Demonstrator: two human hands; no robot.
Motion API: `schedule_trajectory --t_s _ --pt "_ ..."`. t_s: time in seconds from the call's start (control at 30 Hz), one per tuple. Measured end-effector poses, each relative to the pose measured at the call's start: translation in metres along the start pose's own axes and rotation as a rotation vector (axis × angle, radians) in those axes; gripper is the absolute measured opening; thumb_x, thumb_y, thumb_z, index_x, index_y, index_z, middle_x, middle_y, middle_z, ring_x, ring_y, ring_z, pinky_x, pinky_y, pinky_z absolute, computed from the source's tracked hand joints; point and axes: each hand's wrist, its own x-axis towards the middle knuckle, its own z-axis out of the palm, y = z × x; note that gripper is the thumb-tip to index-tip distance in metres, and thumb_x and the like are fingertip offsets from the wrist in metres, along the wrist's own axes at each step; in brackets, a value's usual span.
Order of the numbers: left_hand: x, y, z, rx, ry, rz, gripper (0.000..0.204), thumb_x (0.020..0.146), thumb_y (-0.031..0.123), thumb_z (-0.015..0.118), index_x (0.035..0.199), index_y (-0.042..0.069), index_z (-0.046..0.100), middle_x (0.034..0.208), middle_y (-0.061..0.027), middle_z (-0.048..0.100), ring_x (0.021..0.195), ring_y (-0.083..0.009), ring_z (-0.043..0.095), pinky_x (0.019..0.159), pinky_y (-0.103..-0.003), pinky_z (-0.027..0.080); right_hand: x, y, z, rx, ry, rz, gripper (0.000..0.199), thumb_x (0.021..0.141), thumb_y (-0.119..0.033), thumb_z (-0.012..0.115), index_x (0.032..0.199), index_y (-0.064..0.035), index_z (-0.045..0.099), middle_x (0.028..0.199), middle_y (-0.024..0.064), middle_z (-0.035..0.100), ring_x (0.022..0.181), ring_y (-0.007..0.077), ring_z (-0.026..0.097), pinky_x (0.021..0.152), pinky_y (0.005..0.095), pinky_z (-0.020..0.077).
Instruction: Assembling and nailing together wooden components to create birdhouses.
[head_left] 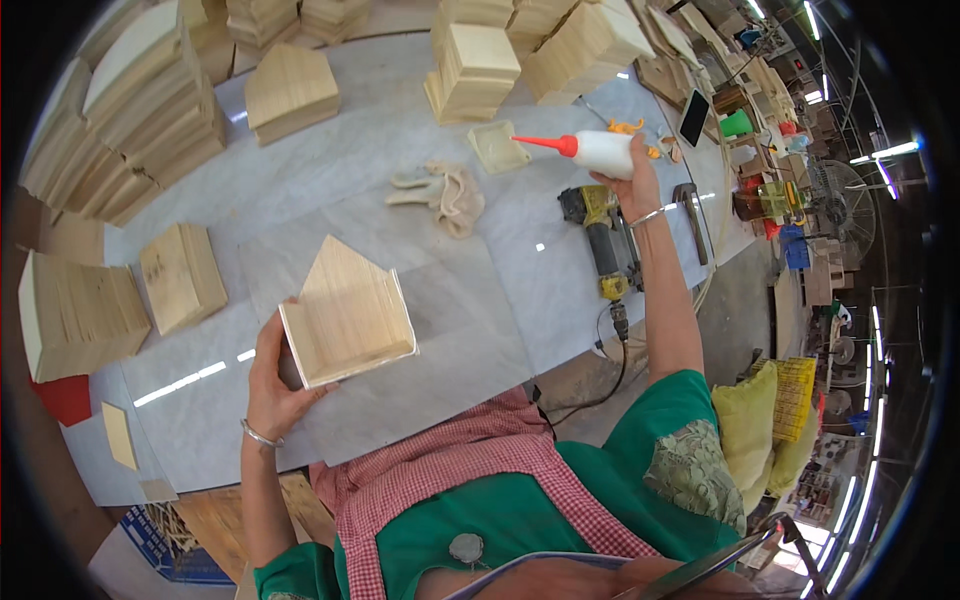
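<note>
My left hand (272, 385) grips the near left corner of a pale wooden house-shaped box (347, 315) lying on the grey table (470, 300), its pointed end facing away from me. My right hand (634, 180) is stretched out to the far right and holds a white glue bottle (598, 152) with a red nozzle, lying sideways with the nozzle pointing left. Just left of the nozzle sits a small square cream tray (497, 147). A yellow and black power tool (601, 235) lies below my right hand.
Stacks of wooden panels and house-shaped pieces stand at the left (130, 110), near left (78, 312) and along the back (475, 65). A pair of cloth gloves (440, 192) lies mid-table. A hammer (690, 215) and a phone (694, 117) sit at the right.
</note>
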Motion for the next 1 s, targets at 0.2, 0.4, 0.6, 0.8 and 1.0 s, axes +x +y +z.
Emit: schedule_trajectory --t_s 0.2,0.4,0.6,0.8,1.0 --pt "-0.001 -0.006 0.004 0.026 -0.024 0.076 0.098 0.062 0.024 0.086 0.141 0.002 0.033 0.140 -0.0152 0.040 0.127 -0.0291 0.043 0.104 -0.037 0.038 0.042 0.032 -0.031 -0.518 0.192 0.017 0.059 0.087 -0.054 0.055 0.104 0.0011 0.063 0.094 0.0122 0.063 0.091 0.0206 0.060 0.074 0.0338 0.0494" --pt "-0.003 0.015 -0.029 -0.032 -0.057 -0.019 0.089 0.069 0.017 0.081 0.142 0.004 0.032 0.139 -0.0129 0.041 0.120 -0.0256 0.048 0.097 -0.036 0.043 0.031 0.011 0.014 -1.011 0.192 -0.649 0.038 0.086 -0.034 0.061 0.100 0.0011 0.064 0.096 0.0141 0.065 0.091 0.0253 0.061 0.078 0.0335 0.0483" --pt "0.073 0.043 -0.063 0.134 0.186 0.046 0.057 0.085 0.018 0.066 0.134 0.002 0.043 0.127 -0.0139 0.052 0.108 -0.0236 0.057 0.086 -0.033 0.049 -0.031 -0.036 0.186 -0.729 -0.371 -0.754 0.026 0.086 -0.025 0.060 0.100 -0.0041 0.064 0.095 0.0118 0.064 0.090 0.0261 0.061 0.080 0.0350 0.0484" --pt "0.197 0.009 -0.055 0.152 0.372 -0.068 0.052 0.086 0.031 0.063 0.124 -0.002 0.052 0.113 -0.0175 0.057 0.095 -0.0243 0.061 0.077 -0.033 0.050 0.001 0.007 0.286 -0.966 -0.476 -0.656 0.039 0.084 -0.034 0.059 0.108 -0.0035 0.064 0.111 0.0168 0.058 0.101 0.0317 0.057 0.089 0.0394 0.0462" --pt "0.252 -0.028 -0.053 0.252 0.484 -0.207 0.048 0.082 0.033 0.065 0.111 -0.004 0.061 0.104 -0.0179 0.061 0.086 -0.0276 0.063 0.077 -0.034 0.049 -0.003 0.017 0.319 -1.146 -0.458 -0.532 0.042 0.083 -0.033 0.059 0.107 0.0000 0.064 0.114 0.0195 0.055 0.110 0.0353 0.050 0.093 0.0415 0.0440"
